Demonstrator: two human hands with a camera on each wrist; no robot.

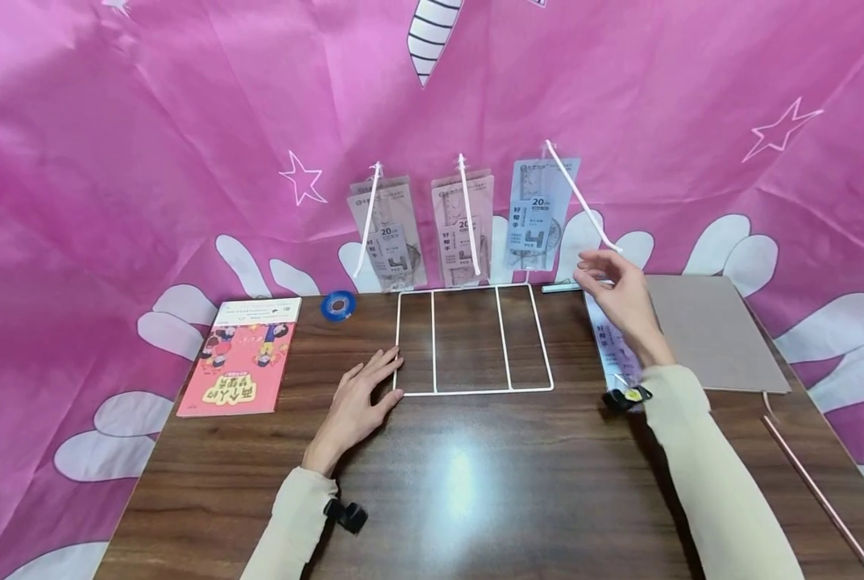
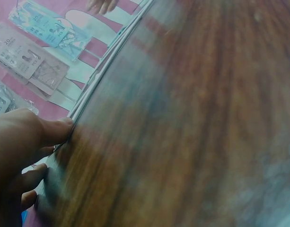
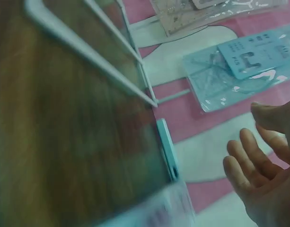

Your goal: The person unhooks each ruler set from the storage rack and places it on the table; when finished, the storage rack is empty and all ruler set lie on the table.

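A white wire frame (image 1: pixel 434 346) lies on the table, and my left hand (image 1: pixel 359 403) rests at its front left corner, fingertips and thumb touching the wire. In the left wrist view, the thumb (image 2: pixel 55 131) lies against the white wire. My right hand (image 1: pixel 621 294) is raised at the tip of the right white hook (image 1: pixel 580 193), with nothing between its loosely bent fingers. On that hook hangs a blue ruler set pack (image 1: pixel 539 213). The middle hook (image 1: pixel 468 213) bears pink ruler set packs (image 1: pixel 446 193), the left hook (image 1: pixel 369 221) grey ones (image 1: pixel 396 213).
Under the right forearm lies another ruler set pack (image 1: pixel 613 342), beside a grey board (image 1: pixel 715 330). A thin light-blue case (image 1: pixel 562 287) sits at the back edge. To the left are blue tape (image 1: pixel 338 306) and a pink book (image 1: pixel 243 358); a copper-coloured rod (image 1: pixel 820 491) is at right.
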